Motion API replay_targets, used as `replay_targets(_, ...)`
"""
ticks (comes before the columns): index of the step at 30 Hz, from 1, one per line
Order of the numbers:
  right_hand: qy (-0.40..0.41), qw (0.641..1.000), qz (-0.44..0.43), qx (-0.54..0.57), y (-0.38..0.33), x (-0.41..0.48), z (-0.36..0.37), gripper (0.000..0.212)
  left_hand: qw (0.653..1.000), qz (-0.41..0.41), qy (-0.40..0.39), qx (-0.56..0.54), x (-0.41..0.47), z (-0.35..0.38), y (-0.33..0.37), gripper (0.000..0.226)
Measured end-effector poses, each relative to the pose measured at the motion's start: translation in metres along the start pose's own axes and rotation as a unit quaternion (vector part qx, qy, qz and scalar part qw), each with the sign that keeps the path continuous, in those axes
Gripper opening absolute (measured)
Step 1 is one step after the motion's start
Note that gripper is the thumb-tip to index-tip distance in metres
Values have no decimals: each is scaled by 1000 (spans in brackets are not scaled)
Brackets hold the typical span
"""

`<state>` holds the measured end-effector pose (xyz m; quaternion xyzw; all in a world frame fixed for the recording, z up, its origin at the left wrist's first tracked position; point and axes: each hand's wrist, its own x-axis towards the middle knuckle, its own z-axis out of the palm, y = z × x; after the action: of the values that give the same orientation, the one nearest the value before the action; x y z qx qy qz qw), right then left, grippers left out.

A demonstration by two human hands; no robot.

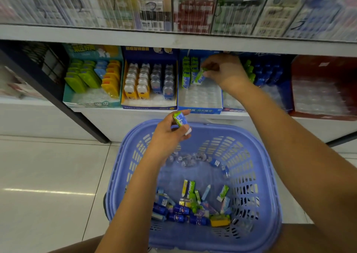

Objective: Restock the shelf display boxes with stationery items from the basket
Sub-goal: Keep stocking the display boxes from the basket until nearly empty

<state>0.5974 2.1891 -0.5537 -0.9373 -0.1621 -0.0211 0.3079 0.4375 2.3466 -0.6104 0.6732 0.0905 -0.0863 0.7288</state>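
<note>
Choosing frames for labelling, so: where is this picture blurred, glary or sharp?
Head view: packets on the upper shelf are smeared with streaky blur; display boxes below are slightly soft; the eraser in the left hand and the basket read sharp; a glare streak crosses the floor tile at left.

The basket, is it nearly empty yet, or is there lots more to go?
Not yet. Done: a few green erasers stand at the back of the blue display box. In hand: the right hand pinches another eraser beside them, and the left hand holds one more eraser above the basket. Left: most of the box's slots are bare, and a pile of items lies in the basket.
</note>
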Motion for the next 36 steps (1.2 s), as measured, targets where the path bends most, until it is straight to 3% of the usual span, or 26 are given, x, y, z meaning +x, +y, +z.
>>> replay_targets(3, -18, 999, -16, -29, -1, 6, 7, 25, 1000, 0, 15, 22, 3, -3, -1, 29)
replay_targets(6, -30, 999, -23, -24, -2, 8, 9, 25, 999, -3, 43, 8, 5, -3, -3, 22)
replay_targets(13, -85, 994, 8, -72, -11, 17, 15, 27, 998, 18, 52, 20, 5, -1, -1, 30)
replay_targets(15, -51, 995, 12, -87, -15, 12, 13, 33, 997, 24, 70, 9, 5, -1, 1, 33)
replay_targets(17, -18, 999, 41, -1, -19, -5, 9, 33, 994, 36, 100, -2, 6, -1, 4, 34)
replay_targets(19, -84, 977, 57, 186, -27, -31, 6, 24, 991, 59, 118, 8, 8, 0, 9, 33)
replay_targets(21, -143, 955, 34, 259, -31, -54, 7, 16, 987, 96, 123, 44, 11, 3, 14, 29)
replay_targets(23, -100, 957, 16, 272, -30, -60, 9, 15, 980, 134, 123, 83, 13, 6, 17, 29)
replay_targets(25, -2, 965, 12, 262, -28, -53, 10, 17, 966, 159, 122, 162, 17, 9, 16, 35)
replay_targets(28, 100, 970, 16, 222, -21, -32, 18, 13, 912, 159, 81, 368, 24, 11, 8, 47)
replay_targets(31, 87, 984, -7, 153, -20, -22, 37, 18, 868, 155, 43, 470, 23, 11, -1, 52)
replay_targets(36, 106, 990, -44, 86, -17, -15, 49, 22, 864, 171, 36, 472, 22, 7, -6, 57)
